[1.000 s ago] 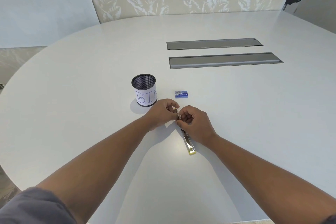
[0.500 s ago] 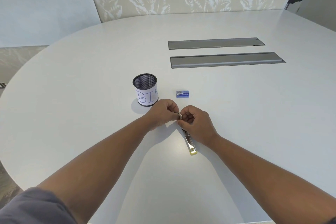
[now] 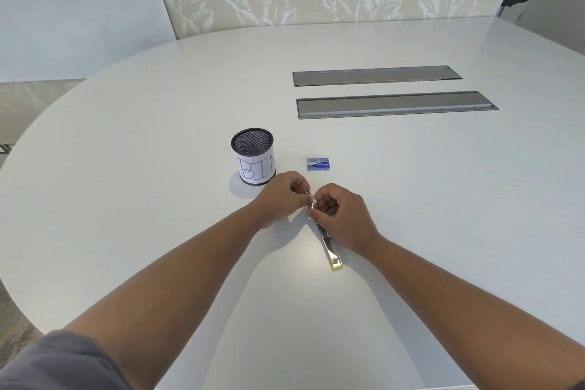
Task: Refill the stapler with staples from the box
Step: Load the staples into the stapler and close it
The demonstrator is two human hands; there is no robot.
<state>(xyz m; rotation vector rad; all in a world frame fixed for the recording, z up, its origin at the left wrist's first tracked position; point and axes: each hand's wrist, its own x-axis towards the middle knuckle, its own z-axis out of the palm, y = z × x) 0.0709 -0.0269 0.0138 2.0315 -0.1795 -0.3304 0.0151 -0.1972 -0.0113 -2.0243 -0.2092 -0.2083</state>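
Note:
A slim metal stapler point(image 3: 330, 247) with a yellow end lies opened out on the white table point(image 3: 126, 199), its yellow tip pointing toward me. My left hand point(image 3: 280, 196) and my right hand point(image 3: 345, 215) meet over its far end, fingers pinched on the raised metal part there. Whether staples are between the fingers is hidden. A small blue staple box point(image 3: 319, 164) lies shut on the table just beyond my hands, untouched.
A black mesh cup point(image 3: 253, 155) with a paper label reading BIN stands to the left of the box. Two long grey cable hatches point(image 3: 395, 104) are set into the table farther back. A patterned wall panel rises behind the table.
Both hands stay pinched on the stapler's far end with only slight finger movement. The stapler and box have not moved.

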